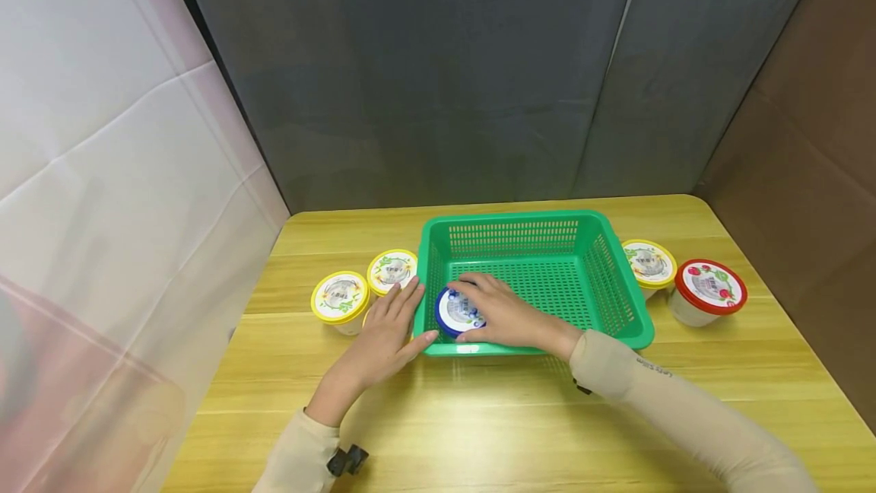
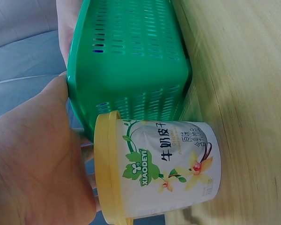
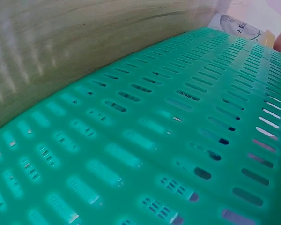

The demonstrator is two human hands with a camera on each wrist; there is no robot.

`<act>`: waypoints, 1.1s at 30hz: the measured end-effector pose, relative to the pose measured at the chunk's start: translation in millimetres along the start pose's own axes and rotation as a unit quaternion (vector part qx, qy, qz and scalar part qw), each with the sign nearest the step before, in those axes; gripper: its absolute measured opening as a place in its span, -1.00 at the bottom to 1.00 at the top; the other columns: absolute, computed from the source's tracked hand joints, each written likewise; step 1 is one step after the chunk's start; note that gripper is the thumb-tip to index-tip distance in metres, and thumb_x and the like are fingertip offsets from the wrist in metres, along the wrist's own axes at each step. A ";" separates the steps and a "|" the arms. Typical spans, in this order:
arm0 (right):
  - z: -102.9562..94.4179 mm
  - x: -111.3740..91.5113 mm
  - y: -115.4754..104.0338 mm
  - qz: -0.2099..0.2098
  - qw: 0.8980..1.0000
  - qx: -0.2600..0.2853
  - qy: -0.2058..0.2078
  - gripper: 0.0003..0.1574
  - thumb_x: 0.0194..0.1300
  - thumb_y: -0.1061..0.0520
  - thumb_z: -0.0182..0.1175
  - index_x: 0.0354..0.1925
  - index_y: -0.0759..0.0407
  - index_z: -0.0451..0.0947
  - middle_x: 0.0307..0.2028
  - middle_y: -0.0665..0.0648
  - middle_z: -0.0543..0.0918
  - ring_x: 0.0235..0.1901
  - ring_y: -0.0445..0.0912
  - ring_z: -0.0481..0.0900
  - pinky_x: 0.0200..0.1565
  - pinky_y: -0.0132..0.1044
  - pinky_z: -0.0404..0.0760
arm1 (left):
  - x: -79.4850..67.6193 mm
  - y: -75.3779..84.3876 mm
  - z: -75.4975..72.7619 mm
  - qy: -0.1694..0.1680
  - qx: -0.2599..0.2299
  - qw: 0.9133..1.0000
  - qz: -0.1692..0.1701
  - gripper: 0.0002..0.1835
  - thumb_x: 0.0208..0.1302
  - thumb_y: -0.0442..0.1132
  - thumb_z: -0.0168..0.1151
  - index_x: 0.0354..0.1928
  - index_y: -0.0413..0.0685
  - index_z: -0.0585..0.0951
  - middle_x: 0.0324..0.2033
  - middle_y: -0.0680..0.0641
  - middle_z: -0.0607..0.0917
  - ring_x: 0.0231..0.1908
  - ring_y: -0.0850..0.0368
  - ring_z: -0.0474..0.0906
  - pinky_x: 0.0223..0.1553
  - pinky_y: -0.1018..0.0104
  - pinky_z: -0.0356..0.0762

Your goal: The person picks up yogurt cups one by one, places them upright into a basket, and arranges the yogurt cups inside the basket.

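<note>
In the head view my right hand [image 1: 503, 314] reaches over the near rim of a green plastic basket [image 1: 541, 223]. Its fingers and thumb grip a tub with a blue lid [image 1: 457, 312] in the basket's near left corner. My left hand [image 1: 386, 337] lies with fingers extended at the basket's left side. The left wrist view shows the left palm [image 2: 37, 159] over the yellow lid of a white tub [image 2: 168, 168], its thumb at the basket's rim. From the head camera, that tub is mostly hidden under the left hand. The right wrist view shows mainly the basket's slotted wall [image 3: 145, 126].
Two yellow-lidded tubs, one nearer [image 1: 340, 297] and one farther [image 1: 392, 271], stand left of the basket. Right of it are another yellow-lidded tub [image 1: 649, 263] and a red-lidded tub [image 1: 709, 291]. All stand on a wooden table [image 1: 493, 424], with a grey curtain [image 1: 438, 82] behind.
</note>
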State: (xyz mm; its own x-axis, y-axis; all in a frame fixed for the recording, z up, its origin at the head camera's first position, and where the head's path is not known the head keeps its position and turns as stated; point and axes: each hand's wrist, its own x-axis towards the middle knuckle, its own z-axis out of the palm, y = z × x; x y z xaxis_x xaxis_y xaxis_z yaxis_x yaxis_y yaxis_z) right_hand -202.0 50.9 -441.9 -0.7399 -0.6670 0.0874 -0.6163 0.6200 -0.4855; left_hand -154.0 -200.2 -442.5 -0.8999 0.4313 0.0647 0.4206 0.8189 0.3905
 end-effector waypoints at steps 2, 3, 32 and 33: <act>0.2 -0.3 0.4 -0.001 1.000 0.004 0.003 0.10 0.13 -0.26 0.41 0.49 0.03 0.19 0.46 0.20 0.24 0.46 0.16 0.22 0.38 0.29 0.26 | 0.4 0.1 0.4 0.001 -0.001 1.000 0.002 -0.14 0.45 0.25 -0.04 0.58 -0.03 -0.01 0.60 -0.04 -0.05 0.57 -0.25 -0.16 0.48 -0.34 -0.10; 0.2 -0.5 0.6 -0.002 1.000 0.005 0.004 0.10 0.13 -0.27 0.41 0.48 0.04 0.20 0.46 0.20 0.24 0.46 0.17 0.22 0.38 0.29 0.26 | 0.6 0.3 0.6 0.000 -0.001 1.000 0.001 -0.14 0.45 0.25 -0.04 0.58 -0.03 -0.01 0.60 -0.04 -0.06 0.57 -0.25 -0.16 0.49 -0.34 -0.10; -11.5 -8.9 5.0 0.026 1.000 0.002 0.012 0.11 0.16 -0.38 0.32 0.51 -0.06 0.14 0.52 0.19 0.16 0.50 0.24 0.12 0.41 0.36 0.15 | 0.6 1.5 0.3 0.006 0.003 1.000 0.003 -0.15 0.45 0.22 -0.02 0.57 -0.08 0.01 0.59 -0.07 -0.04 0.57 -0.26 -0.13 0.49 -0.30 -0.04; -12.2 -9.5 5.4 0.028 1.000 0.000 0.013 0.11 0.15 -0.38 0.32 0.51 -0.07 0.15 0.52 0.18 0.16 0.50 0.23 0.13 0.41 0.36 0.15 | 0.4 1.4 0.1 0.005 0.002 1.000 0.003 -0.15 0.45 0.22 -0.02 0.57 -0.08 0.01 0.59 -0.07 -0.04 0.57 -0.26 -0.14 0.49 -0.30 -0.04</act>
State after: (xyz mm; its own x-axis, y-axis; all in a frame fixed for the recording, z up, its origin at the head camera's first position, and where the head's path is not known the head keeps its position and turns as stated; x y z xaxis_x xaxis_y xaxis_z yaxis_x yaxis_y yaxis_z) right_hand -201.6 65.6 -434.7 -0.7802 -0.6201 0.0822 -0.5732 0.6561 -0.4909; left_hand -153.7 -198.9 -442.1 -0.8986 0.4320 0.0769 0.4263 0.8181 0.3860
